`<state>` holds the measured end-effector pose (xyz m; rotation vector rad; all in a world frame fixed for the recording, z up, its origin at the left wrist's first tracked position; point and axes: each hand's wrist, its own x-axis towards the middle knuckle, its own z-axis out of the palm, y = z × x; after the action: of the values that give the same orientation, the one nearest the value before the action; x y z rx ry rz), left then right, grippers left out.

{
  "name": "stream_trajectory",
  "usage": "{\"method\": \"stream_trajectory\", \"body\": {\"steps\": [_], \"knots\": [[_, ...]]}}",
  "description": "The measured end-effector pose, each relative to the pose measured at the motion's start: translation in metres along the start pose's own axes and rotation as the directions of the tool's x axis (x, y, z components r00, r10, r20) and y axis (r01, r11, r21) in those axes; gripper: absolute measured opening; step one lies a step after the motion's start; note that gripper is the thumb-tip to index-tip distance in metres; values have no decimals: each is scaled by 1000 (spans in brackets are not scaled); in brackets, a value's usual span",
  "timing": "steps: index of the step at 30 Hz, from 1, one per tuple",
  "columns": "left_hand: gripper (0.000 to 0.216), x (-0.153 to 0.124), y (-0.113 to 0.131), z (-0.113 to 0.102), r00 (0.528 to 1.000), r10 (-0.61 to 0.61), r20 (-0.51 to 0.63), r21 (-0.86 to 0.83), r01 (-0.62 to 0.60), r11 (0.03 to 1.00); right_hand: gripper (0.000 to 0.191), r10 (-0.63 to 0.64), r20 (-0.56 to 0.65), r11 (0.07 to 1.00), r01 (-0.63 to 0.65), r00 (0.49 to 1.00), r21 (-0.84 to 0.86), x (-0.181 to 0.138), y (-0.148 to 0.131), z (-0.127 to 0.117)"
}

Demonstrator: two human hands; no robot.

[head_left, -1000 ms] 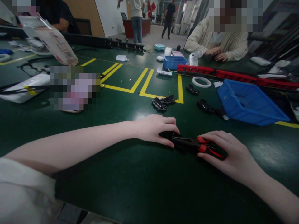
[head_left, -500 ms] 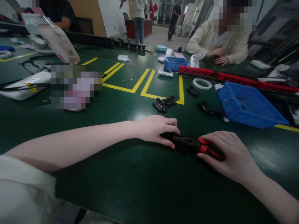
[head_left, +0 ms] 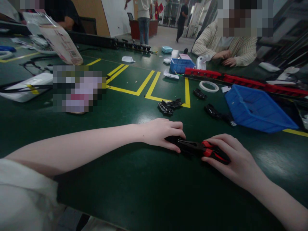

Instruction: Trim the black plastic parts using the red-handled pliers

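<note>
In my right hand (head_left: 228, 150) is a pair of pliers (head_left: 207, 149) with red and black handles, its long jaws pointing left. My left hand (head_left: 166, 133) grips a black plastic part (head_left: 173, 140) against the green table, fingers and thumb closed round it. The jaw tips meet this part near my left fingertips; what exactly they pinch is too dark to make out. Beyond my hands lie similar black parts, a pair (head_left: 166, 107) in the middle and another piece (head_left: 212, 111) toward the right.
A blue bin (head_left: 260, 109) stands at the right, with a roll of white tape (head_left: 209, 86) and a red rail (head_left: 240, 80) behind it. A blurred-out phone-like object (head_left: 83, 93) lies at the left. Across the table sits a person in a striped shirt (head_left: 202, 45).
The pliers and my right hand have shifted slightly left and up. My left hand stays in place on the black part. In the background a person has stepped.
</note>
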<state>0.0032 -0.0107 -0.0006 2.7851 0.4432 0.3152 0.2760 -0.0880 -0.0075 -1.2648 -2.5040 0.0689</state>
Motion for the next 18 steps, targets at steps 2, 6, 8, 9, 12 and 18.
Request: {"method": "stream_trajectory", "body": {"steps": [2, 6, 8, 9, 12, 18], "knots": [[40, 0, 0, 0, 1000, 1, -1, 0, -1, 1000, 33, 15, 4, 1000, -16, 1000, 19, 0, 0, 0], [40, -1, 0, 0, 1000, 3, -8, -3, -3, 1000, 33, 10, 16, 1000, -11, 1000, 25, 1, -1, 0], [40, -1, 0, -1, 1000, 4, -12, -2, -4, 1000, 34, 2, 16, 1000, -2, 1000, 19, 1, -1, 0], [40, 0, 1, -1, 1000, 3, -14, -1, -3, 1000, 34, 1, 15, 1000, -2, 1000, 19, 1, -1, 0], [40, 0, 1, -1, 1000, -1, -13, 3, 1, 1000, 34, 15, 9, 999, -15, 1000, 31, 1, 0, 0], [40, 0, 1, 1, 1000, 3, -18, 10, -3, 1000, 33, 46, -1, 995, -46, 999, 90, 2, 1, -1]]}}
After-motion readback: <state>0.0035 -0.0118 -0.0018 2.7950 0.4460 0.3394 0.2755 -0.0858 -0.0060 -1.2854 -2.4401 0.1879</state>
